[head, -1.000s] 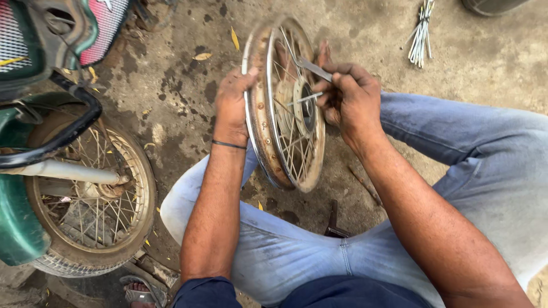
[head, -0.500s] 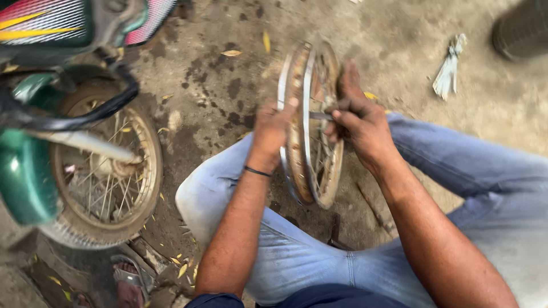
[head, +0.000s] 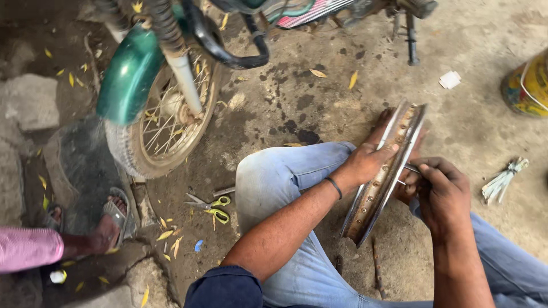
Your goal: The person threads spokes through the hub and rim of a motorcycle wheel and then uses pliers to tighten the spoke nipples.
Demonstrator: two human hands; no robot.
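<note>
Left hand [head: 365,162] is clamped over the rusty wheel rim [head: 381,182], held upright between the knees. Right hand [head: 442,191] pinches a thin metal tool [head: 412,168] at the rim's 3 o'clock. Judged mid-work; spokes unseen. Scissors [head: 212,206] lie at 9 o'clock; open floor [head: 468,114] lies at 12 o'clock.

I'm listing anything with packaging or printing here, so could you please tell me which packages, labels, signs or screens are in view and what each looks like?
Printed round container: far right edge, cut off by the frame, yellow with red and green print.
White scrap of paper or label: on the concrete floor, upper right, small, roughly square.
No signs or screens are in view.
</note>
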